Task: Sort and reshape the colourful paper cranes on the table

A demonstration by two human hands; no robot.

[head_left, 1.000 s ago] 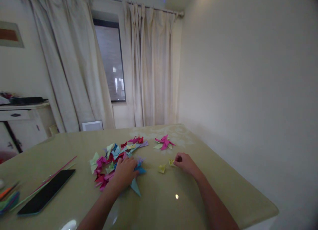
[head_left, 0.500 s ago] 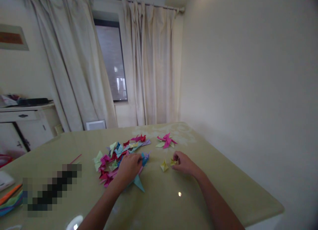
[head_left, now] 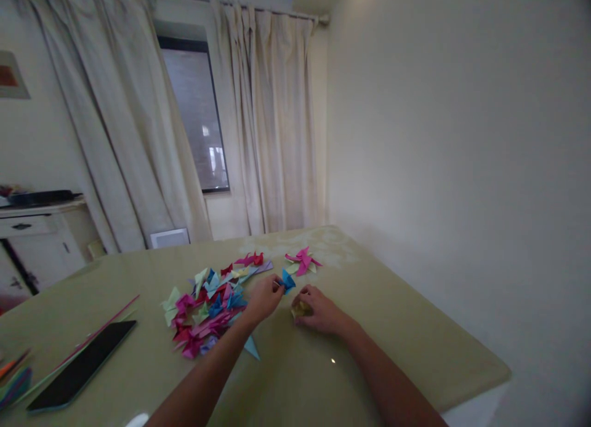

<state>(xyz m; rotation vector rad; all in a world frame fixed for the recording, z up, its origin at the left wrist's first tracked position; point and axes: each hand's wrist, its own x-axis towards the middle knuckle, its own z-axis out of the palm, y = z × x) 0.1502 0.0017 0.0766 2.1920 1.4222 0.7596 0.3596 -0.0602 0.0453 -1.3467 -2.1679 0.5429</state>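
A heap of folded paper pieces (head_left: 209,303) in pink, blue, green and red lies on the yellow-green table (head_left: 295,378). My left hand (head_left: 264,296) is pinched on a small blue folded piece (head_left: 288,281), held just right of the heap. My right hand (head_left: 317,311) rests on the table beside it, fingers curled over yellow folded paper (head_left: 298,308). A pink and green paper pinwheel (head_left: 302,262) lies just behind both hands.
A black tablet (head_left: 78,365) and thin pink sticks (head_left: 99,325) lie at the left of the table. More coloured strips (head_left: 13,378) sit at the far left edge. Curtains, a window and a white cabinet (head_left: 32,236) stand beyond. A wall is on the right.
My left hand has left the heap and lifted a blue piece to the right. My right hand has drawn nearer and closed over the yellow pieces.
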